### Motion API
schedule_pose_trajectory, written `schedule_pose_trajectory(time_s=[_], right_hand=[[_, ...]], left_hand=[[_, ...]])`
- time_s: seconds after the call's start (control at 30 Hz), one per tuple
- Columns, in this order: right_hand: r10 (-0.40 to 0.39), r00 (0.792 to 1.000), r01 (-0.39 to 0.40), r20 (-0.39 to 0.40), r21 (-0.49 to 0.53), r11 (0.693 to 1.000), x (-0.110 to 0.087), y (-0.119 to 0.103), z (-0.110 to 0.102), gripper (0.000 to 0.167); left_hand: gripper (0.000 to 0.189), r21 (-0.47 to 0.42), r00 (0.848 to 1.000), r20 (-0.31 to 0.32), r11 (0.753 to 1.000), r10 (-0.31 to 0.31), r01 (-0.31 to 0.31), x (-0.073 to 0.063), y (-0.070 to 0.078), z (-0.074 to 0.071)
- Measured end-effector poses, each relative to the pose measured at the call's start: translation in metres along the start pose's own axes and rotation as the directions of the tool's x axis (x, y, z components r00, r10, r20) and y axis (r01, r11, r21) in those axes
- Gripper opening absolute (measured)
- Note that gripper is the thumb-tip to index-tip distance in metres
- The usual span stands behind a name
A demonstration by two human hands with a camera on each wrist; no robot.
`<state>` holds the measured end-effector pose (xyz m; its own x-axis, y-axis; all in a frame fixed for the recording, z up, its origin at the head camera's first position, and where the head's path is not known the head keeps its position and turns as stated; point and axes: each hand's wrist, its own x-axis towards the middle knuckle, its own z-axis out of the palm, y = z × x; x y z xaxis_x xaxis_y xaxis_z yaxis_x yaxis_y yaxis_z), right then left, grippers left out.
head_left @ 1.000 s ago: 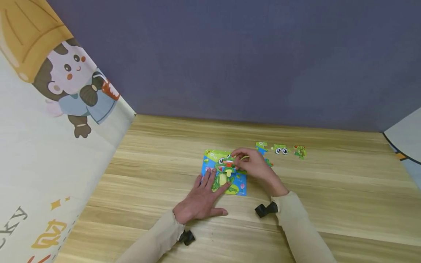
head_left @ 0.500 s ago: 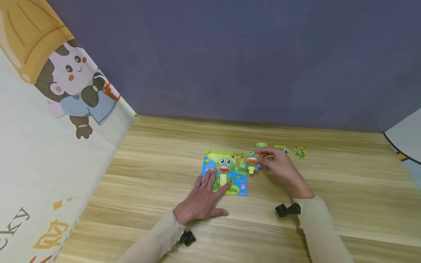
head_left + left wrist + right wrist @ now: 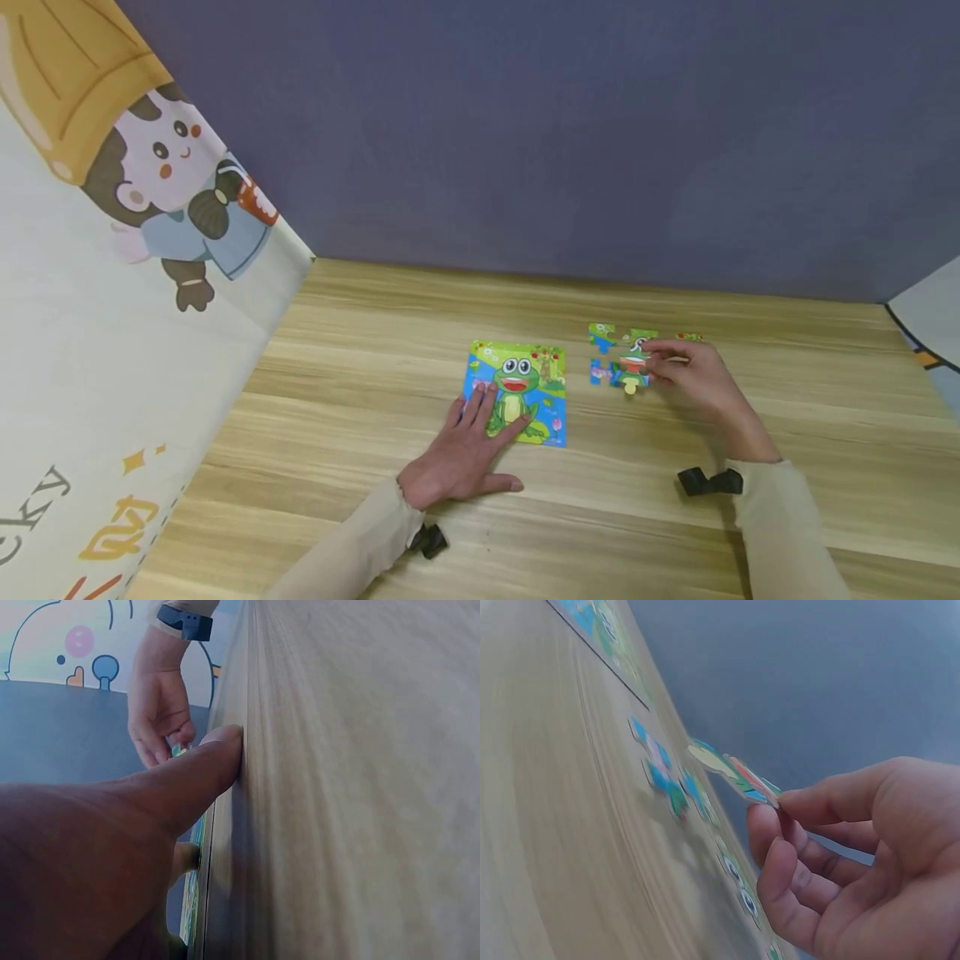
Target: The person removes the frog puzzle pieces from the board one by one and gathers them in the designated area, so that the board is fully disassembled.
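My left hand (image 3: pixel 457 458) lies with fingers spread over the lower left of a square frog picture board (image 3: pixel 553 404), its thumb resting on the wood beside it. To the right, my right hand (image 3: pixel 697 375) pinches a jigsaw piece (image 3: pixel 632 372) by one edge between thumb and fingers. This piece shows the frog's open red mouth and pale belly. In the right wrist view the held piece (image 3: pixel 727 774) is raised above the wood and tilted. Under and around it lie a blue and pink piece (image 3: pixel 598 372), a blue-green corner piece (image 3: pixel 602 336) and a piece with eyes (image 3: pixel 741 886).
Another green piece (image 3: pixel 688 337) shows partly behind the right hand's fingers. A wood-grain table (image 3: pixel 360 375) bears everything, with a dark blue panel (image 3: pixel 525 150) rising at its back. A printed white sheet (image 3: pixel 67 375) stands along the left.
My right hand has carried the frog-mouth piece from over the picture board rightward to above the loose pieces, uncovering the board's top right. My left hand has stayed in place.
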<state>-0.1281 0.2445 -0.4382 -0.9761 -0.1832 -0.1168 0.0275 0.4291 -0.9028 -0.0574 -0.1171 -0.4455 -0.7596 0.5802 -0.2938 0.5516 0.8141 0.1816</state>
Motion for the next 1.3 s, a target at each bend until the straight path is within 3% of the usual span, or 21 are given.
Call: schedule_pose_trajectory(time_s=[0.23,0.53,1.03,1.3], right_hand=[[0.029,1.000,-0.029,-0.007,-0.018,0.999,-0.002,0.010,-0.015,0.039],[0.062,0.998,-0.061,0.031,-0.019,0.998,0.000,0.023,-0.017,0.038],[0.051,0.997,-0.065,-0.065,-0.225,0.972,0.000,0.020,-0.012,0.032],[0.041,0.996,-0.062,-0.075,-0.299,0.952,-0.001,0.015,-0.010,0.030]], left_hand=[[0.084,0.003,1.000,-0.002,1.000,0.001,-0.001,0.000,0.000,-0.001],[0.084,0.000,1.000,0.000,1.000,0.004,-0.004,0.001,-0.001,0.000],[0.084,0.004,1.000,0.006,1.000,-0.005,0.005,0.001,0.000,-0.001],[0.084,-0.002,1.000,0.009,1.000,-0.004,0.004,0.001,0.000,-0.002]])
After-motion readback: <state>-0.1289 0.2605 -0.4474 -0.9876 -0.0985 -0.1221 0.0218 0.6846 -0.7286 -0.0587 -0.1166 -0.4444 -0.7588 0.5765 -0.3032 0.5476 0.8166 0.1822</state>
